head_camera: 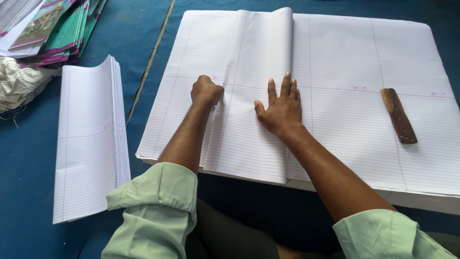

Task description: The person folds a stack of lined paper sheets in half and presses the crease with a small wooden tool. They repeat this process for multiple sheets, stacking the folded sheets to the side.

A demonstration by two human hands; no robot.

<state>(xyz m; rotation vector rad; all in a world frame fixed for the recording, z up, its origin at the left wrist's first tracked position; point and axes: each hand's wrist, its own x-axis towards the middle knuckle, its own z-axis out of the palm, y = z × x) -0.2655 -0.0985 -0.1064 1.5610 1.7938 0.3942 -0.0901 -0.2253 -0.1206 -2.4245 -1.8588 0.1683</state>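
Both hands are down on the paper: the left hand is clenched into a fist, knuckles pressing the left edge of a folded section of ruled sheets, and the right hand lies flat and released, fingers spread, palm on the same section near its right edge. Neither hand grips anything. Going from the left, a heap of coloured booklet covers lies in the far corner on the blue floor covering, with a crumpled pale cloth or bag just below it. Next comes a separate pile of folded ruled sheets, its long axis running away from the person, well apart from the left hand. Then the big stack of ruled paper spreads wide in front, and the folded section lies on top of it, long axis also running away from the person, its rounded fold at the far end. That section sits directly under both hands, the left at its left margin, the right nearer its right edge. Farther right, apart from the right hand, a dark wooden creasing tool rests on the stack, nearer to the right hand than the left.
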